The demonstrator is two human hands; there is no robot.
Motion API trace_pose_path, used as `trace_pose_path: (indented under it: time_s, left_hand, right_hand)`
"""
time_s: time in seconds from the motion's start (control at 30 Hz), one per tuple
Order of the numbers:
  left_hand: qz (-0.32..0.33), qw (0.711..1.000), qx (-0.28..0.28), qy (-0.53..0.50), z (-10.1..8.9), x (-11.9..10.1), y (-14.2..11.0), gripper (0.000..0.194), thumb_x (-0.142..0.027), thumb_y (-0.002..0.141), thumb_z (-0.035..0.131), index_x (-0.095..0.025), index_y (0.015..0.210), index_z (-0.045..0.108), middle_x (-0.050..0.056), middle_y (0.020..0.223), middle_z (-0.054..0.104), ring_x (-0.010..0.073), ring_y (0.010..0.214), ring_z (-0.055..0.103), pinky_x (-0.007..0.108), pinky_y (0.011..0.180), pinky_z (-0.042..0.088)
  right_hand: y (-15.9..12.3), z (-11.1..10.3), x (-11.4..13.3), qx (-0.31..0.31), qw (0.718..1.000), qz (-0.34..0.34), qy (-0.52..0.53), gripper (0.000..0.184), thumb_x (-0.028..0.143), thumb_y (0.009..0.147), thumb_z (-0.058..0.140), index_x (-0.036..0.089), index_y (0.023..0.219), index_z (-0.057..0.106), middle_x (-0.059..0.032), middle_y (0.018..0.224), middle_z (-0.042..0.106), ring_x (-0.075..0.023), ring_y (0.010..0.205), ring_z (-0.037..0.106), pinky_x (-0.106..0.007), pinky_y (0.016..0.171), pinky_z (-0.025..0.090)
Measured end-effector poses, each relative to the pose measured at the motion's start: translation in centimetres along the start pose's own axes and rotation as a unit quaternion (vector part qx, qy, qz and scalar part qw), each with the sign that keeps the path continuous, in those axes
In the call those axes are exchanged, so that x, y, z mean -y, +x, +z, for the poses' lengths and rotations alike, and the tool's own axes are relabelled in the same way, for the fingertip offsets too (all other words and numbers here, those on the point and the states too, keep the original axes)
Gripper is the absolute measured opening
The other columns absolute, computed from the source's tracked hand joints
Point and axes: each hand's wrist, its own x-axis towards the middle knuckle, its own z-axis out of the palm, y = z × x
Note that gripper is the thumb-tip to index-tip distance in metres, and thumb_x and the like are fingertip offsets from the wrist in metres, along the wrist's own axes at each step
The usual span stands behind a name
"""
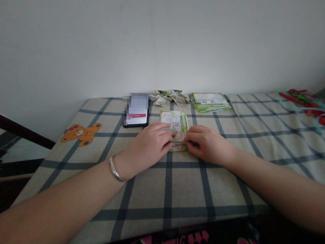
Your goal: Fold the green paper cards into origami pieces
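Note:
A green-and-white printed leaflet (180,119) lies on the checked cloth in front of me, its near edge bent up into a narrow fold. My left hand (153,138), with a silver bangle on the wrist, grips the left end of that fold; its fingers rest over the paper and its thumb is on the near side. At the right end of the fold, my right hand (206,142) pinches the paper between curled fingers and thumb. The fingertips cover parts of both paper edges.
Behind the leaflet are several folded paper pieces (170,98) and a stack of similar leaflets (211,102). A phone (137,110) lies left of them, a flat orange bear cutout (82,134) farther left. Coloured ribbons (307,104) lie far right. A wall (165,40) rises behind the table.

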Motion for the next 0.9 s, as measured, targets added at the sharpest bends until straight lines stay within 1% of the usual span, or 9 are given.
trace_pose_path:
  time_s: [0.13, 0.23, 0.3, 0.47, 0.63, 0.7, 0.8, 0.9]
  left_hand:
    - [-0.018, 1.0, 0.0, -0.01, 0.1, 0.0, 0.0, 0.01, -0.021, 0.089, 0.061, -0.016, 0.083, 0.068, 0.006, 0.098, 0.072, 0.0257, 0.117, 0.059, 0.047, 0.105, 0.047]
    - [-0.031, 0.999, 0.001, -0.03, 0.3, 0.1, 0.1, 0.009, -0.019, 0.087, 0.061, -0.016, 0.08, 0.067, 0.006, 0.099, 0.072, 0.0253, 0.118, 0.058, 0.046, 0.106, 0.046]
    - [-0.04, 0.998, 0.0, -0.046, 0.4, 0.2, 0.2, 0.01, -0.02, 0.087, 0.062, -0.016, 0.08, 0.067, 0.005, 0.101, 0.072, 0.0246, 0.119, 0.057, 0.046, 0.107, 0.044]
    - [-0.056, 0.995, -0.025, -0.075, 0.8, 0.7, 0.1, 0.012, -0.025, 0.089, 0.062, -0.017, 0.083, 0.068, 0.005, 0.109, 0.07, 0.0249, 0.118, 0.056, 0.05, 0.104, 0.046]
    - [-0.058, 0.994, -0.041, -0.086, 1.1, 1.0, 0.1, 0.012, -0.026, 0.088, 0.063, -0.018, 0.081, 0.068, 0.005, 0.108, 0.069, 0.0253, 0.118, 0.055, 0.052, 0.104, 0.045]
    - [-0.06, 0.993, -0.045, -0.087, 1.2, 1.0, 0.1, 0.012, -0.025, 0.088, 0.063, -0.018, 0.079, 0.067, 0.006, 0.109, 0.068, 0.0247, 0.116, 0.056, 0.052, 0.103, 0.045]
    - [-0.071, 0.993, -0.043, -0.082, 1.2, 0.8, 0.1, 0.012, -0.024, 0.088, 0.062, -0.016, 0.079, 0.067, 0.009, 0.118, 0.063, 0.0239, 0.114, 0.056, 0.048, 0.102, 0.047]
    - [-0.079, 0.994, -0.031, -0.071, 1.2, 0.6, 0.2, 0.013, -0.023, 0.088, 0.061, -0.015, 0.08, 0.067, 0.011, 0.124, 0.058, 0.0247, 0.115, 0.056, 0.047, 0.102, 0.047]
  right_hand:
    - [0.2, 0.2, 0.0, -0.002, 1.0, 0.015, 0.01, 0.013, 0.017, 0.088, 0.054, 0.015, 0.085, 0.067, -0.0052, 0.081, 0.06, -0.0158, 0.076, 0.055, -0.027, 0.07, 0.042]
    - [0.3, 0.5, -0.3, -0.006, 1.0, 0.014, 0.021, 0.017, 0.024, 0.092, 0.054, 0.015, 0.09, 0.068, -0.0058, 0.083, 0.062, -0.0163, 0.079, 0.056, -0.028, 0.072, 0.042]
    - [0.3, 0.7, -0.5, -0.008, 1.0, 0.011, 0.021, 0.02, 0.026, 0.094, 0.053, 0.015, 0.092, 0.069, -0.0064, 0.083, 0.063, -0.0165, 0.079, 0.056, -0.028, 0.072, 0.042]
    - [0.3, 0.8, -0.9, -0.012, 1.0, 0.002, -0.006, 0.021, 0.028, 0.094, 0.053, 0.015, 0.089, 0.07, -0.0066, 0.083, 0.064, -0.0171, 0.08, 0.056, -0.028, 0.072, 0.041]
    - [0.5, 0.8, -0.9, -0.01, 1.0, 0.009, -0.02, 0.021, 0.027, 0.094, 0.053, 0.016, 0.086, 0.07, -0.0061, 0.081, 0.065, -0.0171, 0.08, 0.055, -0.028, 0.07, 0.039]
    - [0.5, 0.9, -0.9, -0.014, 1.0, 0.009, -0.026, 0.023, 0.028, 0.095, 0.054, 0.016, 0.086, 0.071, -0.0059, 0.081, 0.065, -0.0167, 0.079, 0.056, -0.028, 0.07, 0.039]
    - [0.5, 1.0, -0.9, -0.017, 0.999, 0.005, -0.041, 0.024, 0.029, 0.095, 0.053, 0.016, 0.086, 0.071, -0.006, 0.083, 0.066, -0.0167, 0.079, 0.056, -0.028, 0.07, 0.038]
    - [0.5, 1.0, -1.0, -0.015, 0.999, 0.006, -0.044, 0.023, 0.028, 0.095, 0.053, 0.016, 0.087, 0.071, -0.0062, 0.084, 0.067, -0.017, 0.08, 0.056, -0.028, 0.07, 0.039]
